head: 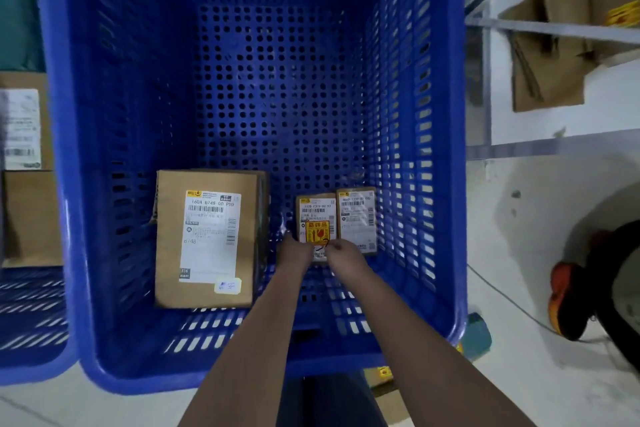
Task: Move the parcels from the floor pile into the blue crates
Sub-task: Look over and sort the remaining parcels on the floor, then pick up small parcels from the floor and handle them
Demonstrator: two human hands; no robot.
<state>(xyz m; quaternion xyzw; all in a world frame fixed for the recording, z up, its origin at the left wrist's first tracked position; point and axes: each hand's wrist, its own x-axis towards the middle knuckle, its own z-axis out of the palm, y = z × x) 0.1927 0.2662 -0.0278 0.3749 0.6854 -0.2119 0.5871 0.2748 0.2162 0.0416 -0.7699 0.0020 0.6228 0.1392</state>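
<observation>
Three parcels are already inside the blue crate (446, 149). At its left side lies the large cardboard box (207, 239) with a white label. Towards the right, the small parcel with the orange sticker (317, 222) lies on the crate floor, and both hands reach down to its near edge. The left hand (294, 250) and the right hand (343, 251) appear to pinch it with curled fingers, so I judge it is just being set down. Just beside it, touching, lies another small parcel (356, 217). Much of the crate floor is still free. The floor pile is not in view, so what remains cannot be told.
</observation>
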